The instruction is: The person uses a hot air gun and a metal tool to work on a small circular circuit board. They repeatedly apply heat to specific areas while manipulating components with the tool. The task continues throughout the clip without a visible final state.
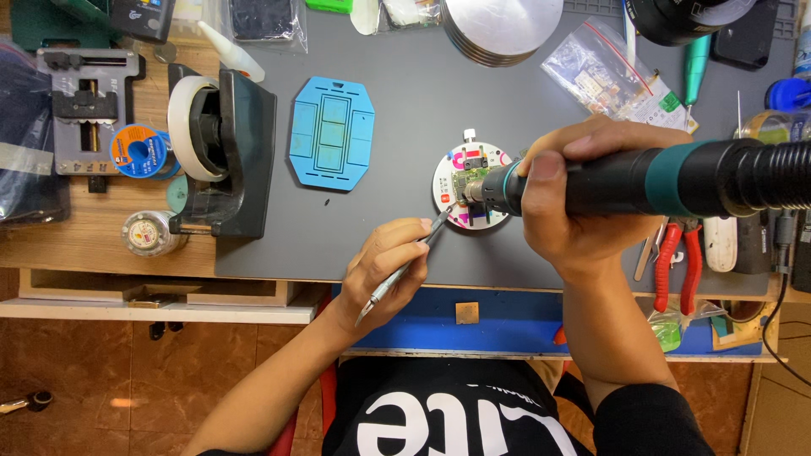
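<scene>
At frame centre, the right hand point(583, 198) grips a black hot-air wand point(642, 180); the left hand point(384, 270) pinches tweezers point(405, 268) at a round white holder point(469, 187). A clear packet point(604, 72) lies upper right.

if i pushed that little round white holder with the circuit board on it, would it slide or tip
The round white holder looks flat and low, so it would likely slide on the smooth grey mat rather than tip. It seems small and probably light. The small green board on it looks thin and likely fragile.
</scene>
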